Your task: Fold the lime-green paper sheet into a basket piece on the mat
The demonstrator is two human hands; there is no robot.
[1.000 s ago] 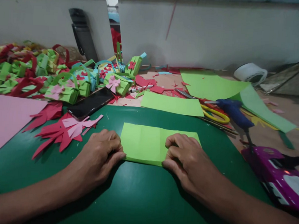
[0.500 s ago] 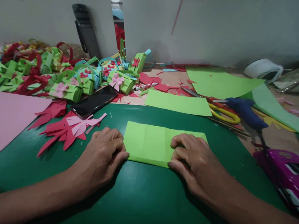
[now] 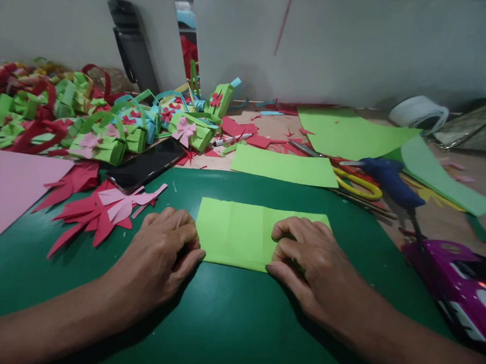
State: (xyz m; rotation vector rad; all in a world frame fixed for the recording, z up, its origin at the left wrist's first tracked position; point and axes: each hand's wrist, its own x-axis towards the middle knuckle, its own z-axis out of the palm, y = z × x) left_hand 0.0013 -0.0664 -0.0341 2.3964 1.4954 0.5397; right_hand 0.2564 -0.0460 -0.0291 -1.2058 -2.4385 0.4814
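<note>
A folded light-green paper (image 3: 235, 231) lies flat on the dark green mat (image 3: 224, 325), with crease lines across it. My left hand (image 3: 160, 256) rests at the paper's left edge, fingers curled and the thumb tip pressed on its lower left corner. My right hand (image 3: 308, 261) lies on the paper's right part, fingers bent and pressing it down. Both hands hold the sheet against the mat.
Red and pink paper cut-outs (image 3: 99, 208) and a black phone (image 3: 146, 164) lie left of the paper. A pile of green paper baskets (image 3: 101, 127) fills the back left. Another green sheet (image 3: 283, 167), yellow scissors (image 3: 355, 183), a blue glue gun (image 3: 388, 178) and a purple object (image 3: 456, 285) sit right.
Only the camera shifted slightly; both hands stay pressed on the green paper in the same places.
</note>
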